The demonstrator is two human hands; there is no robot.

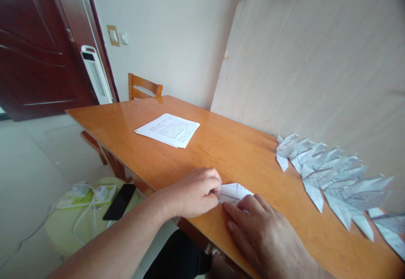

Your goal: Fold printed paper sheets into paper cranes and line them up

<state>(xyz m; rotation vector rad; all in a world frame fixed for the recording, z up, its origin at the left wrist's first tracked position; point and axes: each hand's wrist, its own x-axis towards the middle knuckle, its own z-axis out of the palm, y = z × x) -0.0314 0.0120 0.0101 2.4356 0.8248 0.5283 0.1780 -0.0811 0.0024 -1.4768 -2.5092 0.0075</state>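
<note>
A small piece of folded white paper (234, 191) with printed marks lies near the table's front edge, between my two hands. My left hand (196, 192) is closed, its curled fingers gripping the left end of the paper. At the other end, my right hand (267, 228) has its bent fingers pressed together on the paper's right and near edge. Both hands partly cover the paper, so its full outline is hidden.
On the wooden table (126, 123), a stack of printed sheets (169, 129) lies farther back. A long row of folded paper pieces (335, 173) runs along the right by the board (303, 60). At left, a round stool (60, 232) bears a power strip (106, 197) and a phone (119, 202).
</note>
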